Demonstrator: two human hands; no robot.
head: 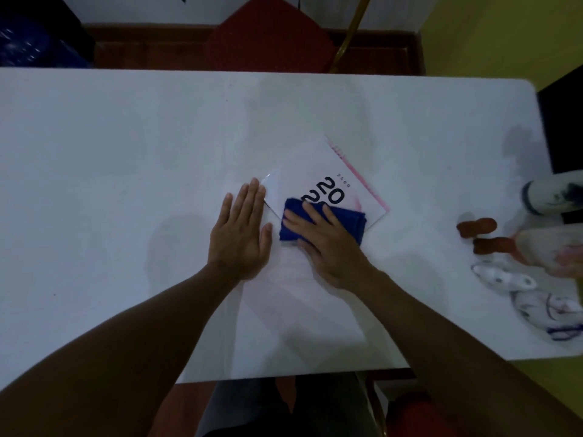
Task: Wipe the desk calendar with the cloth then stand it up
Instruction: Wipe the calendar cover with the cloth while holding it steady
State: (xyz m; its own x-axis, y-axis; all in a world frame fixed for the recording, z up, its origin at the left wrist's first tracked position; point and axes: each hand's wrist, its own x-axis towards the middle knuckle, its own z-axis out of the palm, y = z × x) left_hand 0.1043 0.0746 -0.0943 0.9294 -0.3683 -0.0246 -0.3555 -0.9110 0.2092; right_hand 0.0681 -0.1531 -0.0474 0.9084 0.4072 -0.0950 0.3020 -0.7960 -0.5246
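Flat left hand (239,238) apparently braces the calendar (315,165) corner (against sliding); right hand (331,247), fingers spread, presses the cloth (348,220) down.

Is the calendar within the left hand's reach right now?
Probably yes: the left hand lies flat beside the calendar, fingers at its left corner with nothing between; the right hand and cloth cover only its near part.

White worktop (126,152), red chair (271,33) at its far side, brown pieces (478,227) and pale blurred trinkets (501,275) near the right edge.
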